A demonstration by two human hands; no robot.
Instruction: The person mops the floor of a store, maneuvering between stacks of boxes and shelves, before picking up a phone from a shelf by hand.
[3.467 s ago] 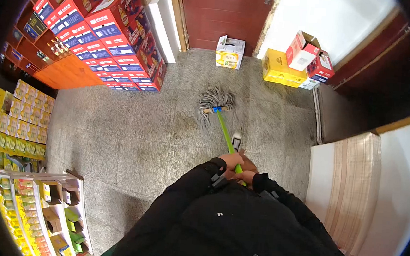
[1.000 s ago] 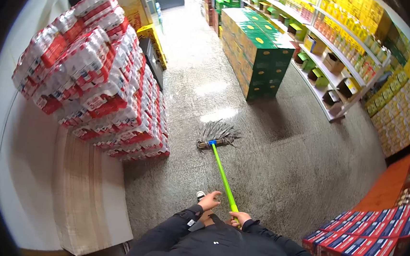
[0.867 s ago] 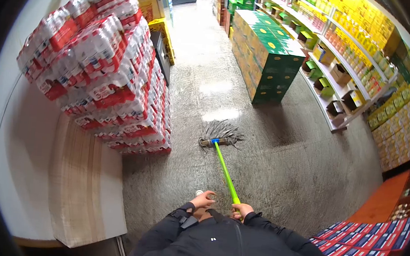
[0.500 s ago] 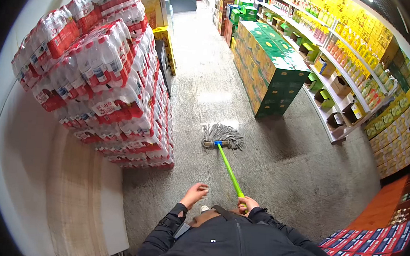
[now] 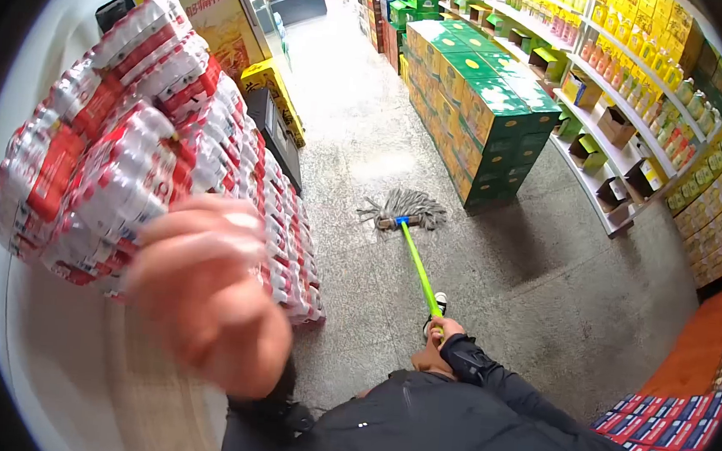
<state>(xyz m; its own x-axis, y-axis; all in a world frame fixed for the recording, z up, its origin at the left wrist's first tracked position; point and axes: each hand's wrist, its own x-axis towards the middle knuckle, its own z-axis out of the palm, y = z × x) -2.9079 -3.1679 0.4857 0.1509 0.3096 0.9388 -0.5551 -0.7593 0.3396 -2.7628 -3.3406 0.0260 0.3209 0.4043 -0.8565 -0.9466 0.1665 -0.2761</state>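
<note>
- Clearly, the right hand (image 5: 446, 327) is closed around the upper end of the green handle (image 5: 422, 273) of the mop, close in front of the body.
- The left hand (image 5: 211, 294) is raised at about 10 o'clock from the chest, off the handle, its fingers loosely curled. It is blurred, so whether it holds anything cannot be told.
- From the right hand, the mop head (image 5: 414, 204) lies at 11 o'clock, its grey strands spread on the floor (image 5: 356, 284) and joined to the handle at a blue clamp (image 5: 402, 221).
- Progress can only be judged loosely: the mop is in use position, and floor shows on every side of its head. Bright patches may be wet or just lamplight, so the share covered and the share left cannot be told.
- Counted: two hands, one mop, one shoe (image 5: 442, 300) beside the handle.
- Further out stand one tall stack of bottle packs (image 5: 128, 165) at 10 o'clock, one block of green cartons (image 5: 515, 157) just past 12, a shelving unit (image 5: 628, 119) at 1, and red-and-blue boxes (image 5: 662, 436) near 3. Packs and boxes overlap too much for a sure count.
</note>
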